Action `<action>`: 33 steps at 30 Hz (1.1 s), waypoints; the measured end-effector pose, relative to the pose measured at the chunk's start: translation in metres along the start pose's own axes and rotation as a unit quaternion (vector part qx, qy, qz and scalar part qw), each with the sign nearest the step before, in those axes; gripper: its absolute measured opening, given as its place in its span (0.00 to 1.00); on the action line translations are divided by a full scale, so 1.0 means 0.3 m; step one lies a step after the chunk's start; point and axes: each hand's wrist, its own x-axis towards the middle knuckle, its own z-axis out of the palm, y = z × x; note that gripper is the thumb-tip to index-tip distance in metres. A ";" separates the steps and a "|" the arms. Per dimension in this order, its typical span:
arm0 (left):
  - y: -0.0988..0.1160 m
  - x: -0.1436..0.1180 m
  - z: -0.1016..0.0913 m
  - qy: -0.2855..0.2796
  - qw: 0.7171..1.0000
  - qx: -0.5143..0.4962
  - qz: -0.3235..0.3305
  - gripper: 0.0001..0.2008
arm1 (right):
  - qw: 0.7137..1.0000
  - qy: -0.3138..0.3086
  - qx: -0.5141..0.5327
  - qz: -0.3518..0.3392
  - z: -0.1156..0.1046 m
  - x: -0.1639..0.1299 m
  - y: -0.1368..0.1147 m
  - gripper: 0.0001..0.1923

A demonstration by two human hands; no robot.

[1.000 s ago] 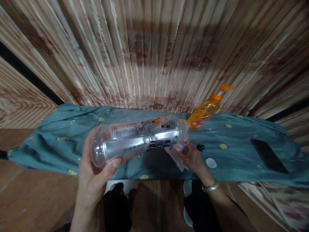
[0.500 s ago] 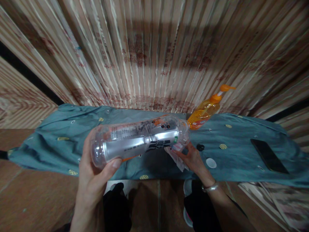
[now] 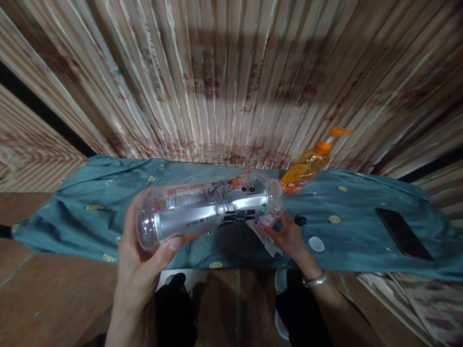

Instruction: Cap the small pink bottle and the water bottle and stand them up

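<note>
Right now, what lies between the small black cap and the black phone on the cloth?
Head view: a white round lid and a yellow patch.

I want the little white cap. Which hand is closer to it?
Right. The right hand is just beside the white cap on the blue cloth; the left hand is far off, holding the bottle.

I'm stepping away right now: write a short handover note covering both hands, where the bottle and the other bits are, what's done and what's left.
Left hand: gripping the base end of the clear plastic bottle, held sideways above the teal cloth.
Right hand: at the bottle's neck end, holding a white crumpled wipe against it.
Nearby on the cloth: small black cap, white lid, orange pump bottle at the back, dark phone to the right.
Done: the bottle looks empty and uncapped.
Left: probably wiping the neck end; how clean it is cannot be told. Capping has not been done.
</note>
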 end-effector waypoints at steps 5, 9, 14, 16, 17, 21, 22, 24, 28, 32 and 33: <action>-0.003 0.003 0.001 -0.006 1.000 -0.001 0.004 0.42 | 1.000 0.001 0.000 0.006 -0.001 0.001 -0.001 0.30; -0.001 0.000 -0.001 -0.005 1.000 0.005 0.004 0.42 | 1.000 -0.002 0.009 0.013 -0.007 0.004 -0.010 0.30; 0.006 0.001 0.004 -0.004 1.000 -0.005 -0.003 0.42 | 1.000 -0.005 0.018 0.012 -0.007 0.004 -0.015 0.30; 0.008 0.002 0.007 -0.003 1.000 -0.006 -0.002 0.42 | 1.000 -0.007 0.022 0.011 -0.006 0.004 -0.012 0.30; 0.009 0.002 0.008 -0.002 1.000 -0.006 -0.002 0.41 | 1.000 -0.007 0.023 0.012 -0.005 0.003 -0.010 0.31; 0.006 0.001 0.010 0.003 1.000 -0.009 0.000 0.41 | 1.000 -0.002 0.010 0.014 -0.002 0.004 -0.002 0.32; 0.005 0.001 0.009 0.002 1.000 -0.009 0.000 0.41 | 1.000 -0.001 0.008 0.012 -0.002 0.004 -0.002 0.33; 0.002 0.000 0.007 0.000 1.000 -0.009 0.003 0.41 | 1.000 0.000 0.009 0.007 -0.002 0.005 -0.002 0.33; -0.001 0.000 0.004 -0.004 1.000 -0.008 -0.001 0.41 | 1.000 0.002 0.004 0.005 0.000 0.004 0.000 0.34; 0.000 0.002 0.005 -0.002 1.000 -0.006 0.007 0.41 | 1.000 0.004 0.008 0.004 0.002 0.002 0.006 0.34; 0.000 0.002 0.005 -0.001 1.000 -0.003 0.008 0.41 | 1.000 0.005 0.008 0.005 0.001 0.002 0.006 0.34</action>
